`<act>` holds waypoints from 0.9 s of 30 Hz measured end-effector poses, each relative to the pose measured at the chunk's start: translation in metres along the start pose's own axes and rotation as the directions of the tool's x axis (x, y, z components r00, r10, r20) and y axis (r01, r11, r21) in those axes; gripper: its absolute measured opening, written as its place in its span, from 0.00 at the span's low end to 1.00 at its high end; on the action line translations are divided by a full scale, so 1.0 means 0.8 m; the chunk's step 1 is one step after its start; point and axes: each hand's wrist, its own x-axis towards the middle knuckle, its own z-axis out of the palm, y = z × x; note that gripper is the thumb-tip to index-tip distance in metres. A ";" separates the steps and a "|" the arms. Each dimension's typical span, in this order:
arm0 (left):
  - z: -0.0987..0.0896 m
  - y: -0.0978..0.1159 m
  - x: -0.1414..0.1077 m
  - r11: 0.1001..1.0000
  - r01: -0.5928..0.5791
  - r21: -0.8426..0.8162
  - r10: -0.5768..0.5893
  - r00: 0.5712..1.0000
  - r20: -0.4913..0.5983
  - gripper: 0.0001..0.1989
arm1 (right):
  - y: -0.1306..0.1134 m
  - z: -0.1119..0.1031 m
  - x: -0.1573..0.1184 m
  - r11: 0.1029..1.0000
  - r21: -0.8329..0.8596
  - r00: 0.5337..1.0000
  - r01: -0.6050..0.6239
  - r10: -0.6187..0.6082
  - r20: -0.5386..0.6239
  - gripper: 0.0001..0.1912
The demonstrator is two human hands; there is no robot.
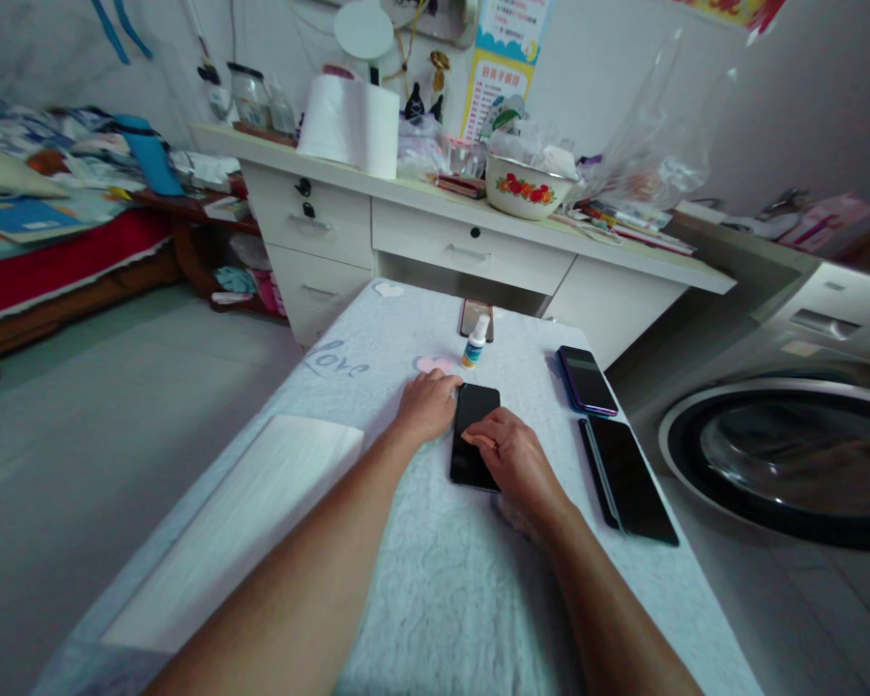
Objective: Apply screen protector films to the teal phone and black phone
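Note:
A black smartphone (471, 469) lies flat on the cloth-covered table in front of me, its dark screen facing up. My left hand (426, 404) grips its upper left edge, fingers closed against the corner. Over the middle right of the screen is my right hand (513, 452), fingers pinched together and touching the glass. Whatever is between those fingertips, if anything, is too small to name. Just beyond the phone stands a small white spray bottle (475, 342) with a blue and yellow label. A brownish phone or case (478, 317) lies behind the bottle.
At the table's right edge lie a purple-edged phone (587, 381) and a larger black tablet-like device (629, 478). A white rectangular sheet or pad (239, 527) rests on the left. Behind is a cluttered white desk (420, 227); a washing machine (790, 387) stands right.

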 end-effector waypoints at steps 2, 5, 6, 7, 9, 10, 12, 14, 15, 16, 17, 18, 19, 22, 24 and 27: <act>0.000 0.001 0.000 1.000 -0.001 0.013 0.001 1.000 -0.008 0.19 | 0.002 0.000 0.002 0.997 -0.041 0.997 -0.063 0.061 -0.047 0.11; 0.000 0.001 0.000 1.000 0.002 0.025 -0.001 1.000 -0.011 0.19 | 0.003 0.002 0.003 0.991 -0.059 0.991 -0.116 0.112 -0.077 0.11; 0.000 0.001 0.000 1.000 0.003 0.025 -0.003 1.000 -0.011 0.18 | 0.002 0.002 0.003 0.992 -0.057 0.991 -0.114 0.110 -0.072 0.11; 0.000 0.001 0.000 1.000 0.004 0.026 -0.004 1.000 -0.012 0.18 | 0.001 0.003 0.003 0.994 -0.051 0.993 -0.102 0.099 -0.057 0.10; 0.000 0.001 -0.001 1.000 0.004 0.029 -0.003 1.000 -0.015 0.18 | -0.002 0.004 0.001 0.998 -0.027 0.998 -0.060 0.060 -0.010 0.10; 0.000 0.001 -0.001 1.000 0.005 0.031 -0.004 1.000 -0.014 0.18 | -0.005 0.004 0.000 0.999 -0.008 0.999 -0.035 0.035 0.019 0.10; -0.001 0.002 -0.001 0.999 0.008 0.033 -0.007 1.000 -0.013 0.19 | -0.009 0.002 -0.003 0.999 0.040 0.998 0.010 -0.013 0.069 0.09; -0.001 0.003 -0.002 0.999 0.011 0.031 -0.010 1.000 -0.013 0.19 | -0.014 -0.002 -0.006 0.995 0.090 0.992 0.045 -0.055 0.110 0.09; -0.002 0.003 -0.002 1.000 0.012 0.028 -0.011 1.000 -0.014 0.19 | -0.016 -0.005 -0.008 0.992 0.115 0.989 0.056 -0.071 0.128 0.09; -0.002 0.003 -0.002 1.000 0.012 0.026 -0.012 1.000 -0.015 0.19 | -0.017 -0.006 -0.009 0.988 0.140 0.985 0.067 -0.088 0.148 0.10; -0.002 0.004 -0.002 1.000 0.012 0.025 -0.011 1.000 -0.015 0.19 | -0.019 -0.008 -0.011 0.984 0.164 0.981 0.077 -0.104 0.166 0.10; -0.002 0.004 -0.002 1.000 0.011 0.024 -0.011 1.000 -0.014 0.19 | -0.019 -0.009 -0.012 0.979 0.184 0.975 0.088 -0.122 0.184 0.11; -0.003 0.004 -0.002 1.000 0.009 0.024 -0.009 1.000 -0.014 0.19 | -0.020 -0.010 -0.013 0.975 0.200 0.970 0.101 -0.142 0.199 0.12; -0.003 0.003 -0.002 1.000 0.007 0.025 -0.007 1.000 -0.011 0.19 | -0.022 -0.012 -0.016 0.966 0.219 0.952 0.138 -0.190 0.239 0.12; -0.002 0.003 -0.002 1.000 0.006 0.024 -0.005 1.000 -0.014 0.19 | -0.023 -0.014 -0.017 0.965 0.217 0.946 0.147 -0.202 0.254 0.11; -0.002 0.002 -0.002 1.000 0.002 0.020 -0.002 1.000 -0.016 0.19 | -0.024 -0.019 -0.019 0.965 0.217 0.940 0.145 -0.203 0.274 0.11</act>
